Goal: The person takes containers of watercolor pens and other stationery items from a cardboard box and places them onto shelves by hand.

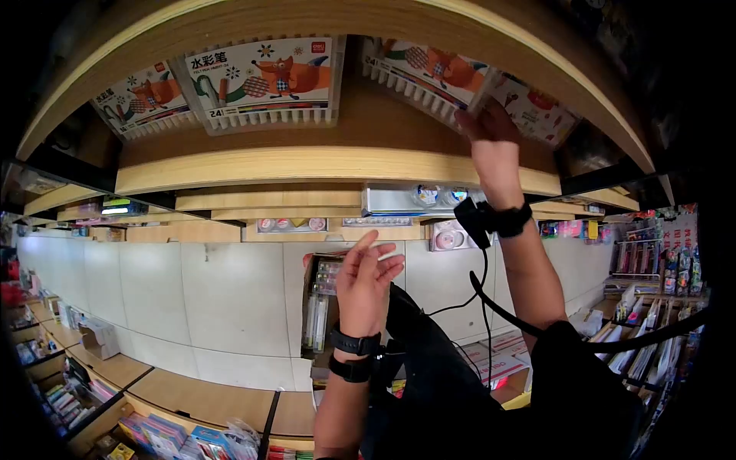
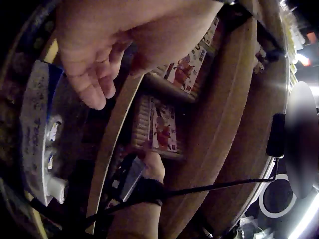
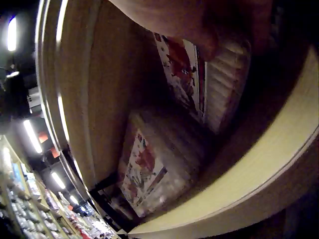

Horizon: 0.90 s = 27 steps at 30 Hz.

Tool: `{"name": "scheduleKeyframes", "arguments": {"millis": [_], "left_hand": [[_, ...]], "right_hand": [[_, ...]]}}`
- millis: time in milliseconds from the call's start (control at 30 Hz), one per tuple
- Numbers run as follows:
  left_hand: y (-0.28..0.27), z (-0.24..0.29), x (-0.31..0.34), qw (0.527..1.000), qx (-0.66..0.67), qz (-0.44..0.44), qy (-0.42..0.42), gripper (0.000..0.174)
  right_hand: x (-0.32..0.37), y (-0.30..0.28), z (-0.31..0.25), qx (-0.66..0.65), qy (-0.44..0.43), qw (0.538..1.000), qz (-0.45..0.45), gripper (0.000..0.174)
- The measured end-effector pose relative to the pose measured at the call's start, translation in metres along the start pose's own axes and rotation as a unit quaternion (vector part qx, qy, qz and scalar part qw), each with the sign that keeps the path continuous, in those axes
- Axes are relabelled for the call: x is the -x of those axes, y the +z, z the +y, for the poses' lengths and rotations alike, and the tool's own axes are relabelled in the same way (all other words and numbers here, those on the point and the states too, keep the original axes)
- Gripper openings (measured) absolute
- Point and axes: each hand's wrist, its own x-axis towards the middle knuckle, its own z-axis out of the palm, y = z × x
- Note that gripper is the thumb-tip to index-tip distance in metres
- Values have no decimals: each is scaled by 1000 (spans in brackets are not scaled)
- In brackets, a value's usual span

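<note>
Fingers of the left hand (image 1: 364, 287), low in the centre of the head view, are bent a little and slightly parted, holding nothing. Upper right of the frame, the right hand (image 1: 497, 161) reaches over the front board (image 1: 307, 170) of a wooden shelf. One of its digits touches the lower right corner of a clear-cased felt-pen pack (image 1: 433, 73) with an orange fox on its cover; the other fingers are in shadow, so I cannot tell whether they pinch it. The pack lies tilted on the shelf, close beside a pale patterned pack (image 1: 533, 111). Two more fox packs, a large one (image 1: 264, 80) and a smaller one (image 1: 142, 100), sit upper left.

With contact at one corner, an uneven push could swing the pack askew or jam it against its neighbour; a weak hold could let the smooth case slip. The thin black cable (image 1: 486, 264) hanging from the right wrist might snag on the board.

Farther down, left of centre, an open carton (image 1: 320, 307) of boxed goods stands on the tiled floor (image 1: 230, 299).
</note>
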Motion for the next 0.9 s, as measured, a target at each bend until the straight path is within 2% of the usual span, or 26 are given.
{"name": "scheduleKeyframes", "arguments": {"millis": [167,233,267,367,433,467,533,567,600,633,667,733,767,800,833,867,900], "left_hand": [[-15,-17,12,1000,-13,14,-19,28],[-15,-17,15,1000,-14,11,-16,27],[-14,-16,17,1000,-12,11,-14,26],[-15,-18,20,1000,-7,8,-17,25],[-14,-20,19,1000,-3,3,-20,25],[-14,-21,19,1000,1,2,-20,24],[-16,-23,19,1000,6,2,-20,23],[-18,-25,19,1000,3,1,-20,23],[-20,-26,19,1000,0,1,-20,23],[-21,-27,20,1000,1,2,-20,23],[-22,-27,20,1000,-3,4,-17,23],[-25,-27,21,1000,-7,9,-17,23],[-27,-28,21,1000,-6,11,-18,23],[-27,-29,20,1000,-5,14,-20,23],[-27,-30,20,1000,-2,13,-21,23],[-27,-30,21,1000,-5,18,-18,22],[-26,-30,22,1000,-7,22,-15,22]], "right_hand": [[-23,20,23,6,-32,999,-13,32],[-30,27,22,109,10,993,38,30],[-35,29,26,109,10,993,37,30],[-42,35,38,67,2,994,84,27],[-44,44,40,-101,41,982,151,26],[-45,46,39,-100,40,982,152,26],[-47,50,38,-129,139,972,140,28],[-48,47,40,-129,139,972,139,28],[-48,41,42,237,-17,967,94,30],[-48,41,40,411,-88,906,48,31],[-47,41,38,564,-172,807,31,33],[-44,44,34,553,-110,825,24,34],[-46,46,37,554,-110,825,23,34],[-51,48,40,385,-40,922,33,34],[-59,51,46,199,31,979,40,33],[-67,54,53,5,101,994,45,33],[-75,57,59,-188,167,967,47,33]]}}
